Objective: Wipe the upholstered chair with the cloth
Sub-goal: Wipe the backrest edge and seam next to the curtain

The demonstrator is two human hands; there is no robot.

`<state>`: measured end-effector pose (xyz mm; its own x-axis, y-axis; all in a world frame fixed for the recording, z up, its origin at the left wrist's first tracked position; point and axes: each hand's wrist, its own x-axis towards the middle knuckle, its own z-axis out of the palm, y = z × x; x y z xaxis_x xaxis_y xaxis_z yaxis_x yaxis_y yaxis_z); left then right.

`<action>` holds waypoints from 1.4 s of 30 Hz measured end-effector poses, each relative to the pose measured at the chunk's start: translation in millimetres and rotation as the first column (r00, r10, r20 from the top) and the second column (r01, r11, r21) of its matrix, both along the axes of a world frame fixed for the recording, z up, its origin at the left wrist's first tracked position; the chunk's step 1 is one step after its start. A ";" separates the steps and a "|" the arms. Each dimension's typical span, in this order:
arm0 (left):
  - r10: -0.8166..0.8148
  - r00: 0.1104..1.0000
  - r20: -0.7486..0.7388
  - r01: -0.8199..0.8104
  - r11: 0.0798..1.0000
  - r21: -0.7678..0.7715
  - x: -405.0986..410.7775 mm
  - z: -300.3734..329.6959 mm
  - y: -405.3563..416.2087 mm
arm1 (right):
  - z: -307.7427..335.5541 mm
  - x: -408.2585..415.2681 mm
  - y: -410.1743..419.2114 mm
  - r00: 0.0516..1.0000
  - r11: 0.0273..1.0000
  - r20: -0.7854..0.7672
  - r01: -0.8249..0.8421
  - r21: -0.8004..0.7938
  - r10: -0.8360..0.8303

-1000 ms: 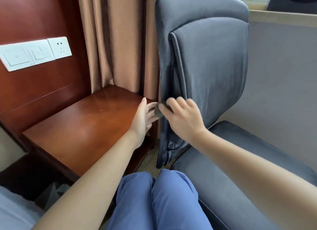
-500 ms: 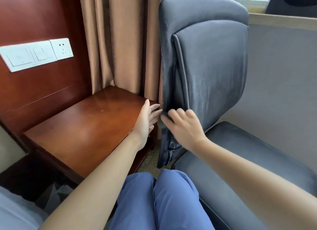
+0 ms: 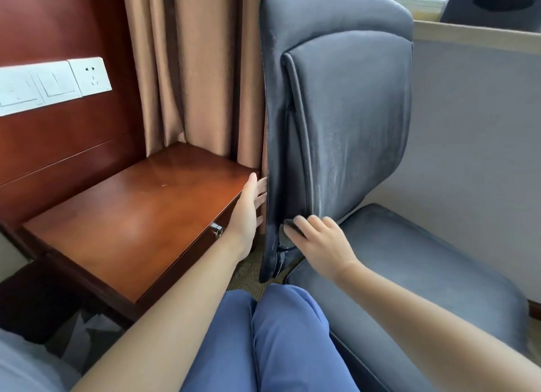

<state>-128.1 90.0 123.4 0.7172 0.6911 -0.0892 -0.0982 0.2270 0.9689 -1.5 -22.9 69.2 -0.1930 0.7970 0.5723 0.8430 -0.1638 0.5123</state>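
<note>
Right hand [image 3: 325,245] low on the chair [image 3: 345,122] backrest, fingers [image 3: 304,222] curled over a small dark cloth [image 3: 292,226], pressing it onto the bottom left edge of the back cushion, just above where backrest meets seat; only a sliver of cloth shows past the fingertips, rest is hidden under the hand. Left hand [image 3: 248,207] on the other side of the backrest, fingers straight and relaxed, tips touching the outer side edge of the grey upholstery, holding nothing. The backrest edge runs between the two hands, the left one a bit higher than the right. Chair is grey velvet-like fabric, backrest upright, seat pad to the right of and below the right fingers. Wooden surface [image 3: 123,222] left of the left fingers, drawer lock [image 3: 217,230] on its front edge just below the left wrist. Tan curtain [image 3: 190,69] above the left fingers, behind the surface. White switch and socket panel [image 3: 55,84] on the red wood wall panel, well up and left. Blue trousered knees [image 3: 272,333] below both hands, between the forearms
</note>
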 end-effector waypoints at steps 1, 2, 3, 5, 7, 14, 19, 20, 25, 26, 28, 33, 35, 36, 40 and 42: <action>0.004 1.000 0.009 -0.004 1.000 0.006 0.7 0.8 -1.7 | 12.8 -0.1 2.4 0.999 0.999 -0.040 -0.021 0.050 0.023; 0.007 1.000 0.019 -0.007 1.000 0.009 1.5 1.8 -3.9 | 30.8 -0.3 7.1 0.995 0.991 -0.088 -0.036 0.126 0.047; 0.017 0.999 0.030 -0.017 1.000 0.006 2.2 3.3 -6.4 | 51.0 0.4 13.8 0.987 0.976 -0.142 -0.039 0.216 0.071; 0.049 0.998 0.047 -0.048 0.999 -0.019 3.2 5.0 -10.6 | 86.5 1.9 25.7 0.961 0.930 -0.254 -0.012 0.368 0.112; 0.069 0.996 0.058 -0.068 0.997 -0.030 4.8 6.2 -13.7 | 95.6 2.9 32.3 0.927 0.894 -0.343 0.020 0.448 0.151; 0.077 0.995 0.056 -0.077 0.997 0.002 5.1 9.0 -15.6 | -4.5 3.3 1.4 0.898 0.949 -0.424 0.022 0.315 0.120; 0.033 0.997 0.074 -0.037 0.998 0.056 7.6 11.8 -20.9 | 31.9 0.2 4.6 0.836 0.931 -0.505 -0.019 0.365 0.215; 0.029 0.996 0.079 -0.033 0.998 0.054 7.7 12.4 -21.8 | 52.4 -1.7 11.9 0.810 0.914 -0.537 0.003 0.406 0.236; 0.046 0.994 0.101 -0.052 0.997 0.056 11.9 16.4 -22.4 | 105.2 -5.1 46.0 0.693 0.837 -0.680 0.208 0.506 0.239; 0.053 0.993 0.101 -0.059 0.997 0.053 12.6 16.5 -22.0 | 96.2 -5.8 46.3 0.712 0.839 -0.661 0.194 0.508 0.237; 0.058 0.994 0.093 -0.064 0.996 0.065 13.5 17.3 -22.2 | 65.2 -6.9 37.9 0.735 0.846 -0.638 0.172 0.504 0.231; 0.086 0.995 0.056 -0.091 0.992 0.086 14.9 16.2 -19.7 | 18.8 -13.4 14.5 0.726 0.906 -0.666 0.150 0.396 0.171; 0.059 0.997 0.042 -0.063 0.993 0.097 13.7 18.1 -20.2 | 36.1 -14.9 20.0 0.704 0.906 -0.680 0.127 0.403 0.203; 0.042 0.999 0.032 -0.045 0.994 0.098 12.0 20.6 -20.4 | 50.5 -16.1 26.0 0.688 0.900 -0.690 0.122 0.418 0.227; 0.027 0.998 -0.064 -0.017 0.987 0.162 8.6 37.3 -13.9 | 121.6 -15.3 60.5 0.631 0.836 -0.710 0.173 0.521 0.312; 0.033 0.996 -0.088 -0.018 0.986 0.166 8.6 45.3 -7.3 | 139.7 -11.8 72.3 0.598 0.814 -0.731 0.214 0.540 0.328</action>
